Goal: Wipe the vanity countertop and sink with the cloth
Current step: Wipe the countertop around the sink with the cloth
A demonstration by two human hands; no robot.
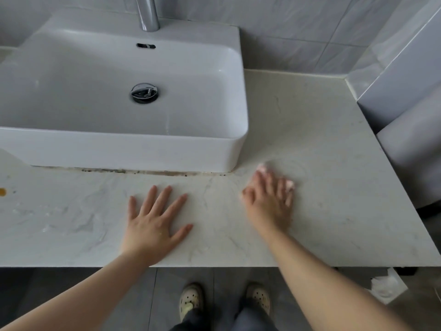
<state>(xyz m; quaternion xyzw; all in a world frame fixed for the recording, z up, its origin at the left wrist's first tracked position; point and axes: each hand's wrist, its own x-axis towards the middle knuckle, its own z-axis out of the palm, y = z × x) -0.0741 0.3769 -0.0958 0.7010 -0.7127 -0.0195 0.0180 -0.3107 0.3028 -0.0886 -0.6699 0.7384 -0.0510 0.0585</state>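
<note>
Fingers (274, 185) of right hand (268, 203) press cloth (263, 167); left hand (152, 223) flat

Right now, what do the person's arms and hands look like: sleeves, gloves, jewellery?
Both forearms are bare; no sleeve shows. The left hand and the right hand wear no gloves, rings, watch or bracelet, though the right one is blurred.

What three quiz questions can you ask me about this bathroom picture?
1. True or false: the left hand lies flat on the countertop.
2. Which hand presses the cloth? A: left hand. B: right hand.
3. Fill in: the orange stain sits at the countertop's far ___ end.

Key: 1 true; 2 B; 3 left.
</note>
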